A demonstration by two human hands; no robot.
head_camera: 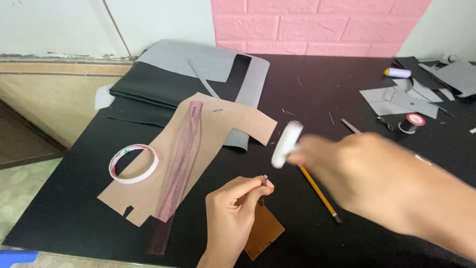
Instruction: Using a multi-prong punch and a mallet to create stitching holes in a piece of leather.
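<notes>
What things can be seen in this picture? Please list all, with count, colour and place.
table: one, black, under everything
tape roll: one, white, left on the card pattern
card pattern: one, tan, centre-left
ruler: one, clear purple, on the pattern
fabric sheets: several, grey and black, back left
leather piece: one, brown, under the left hand
pencil: one, yellow, centre
thread spool: one, black, right
grey scraps: several, back right
left hand: holds a small metal punch
right hand: blurred, holds a white mallet
</notes>
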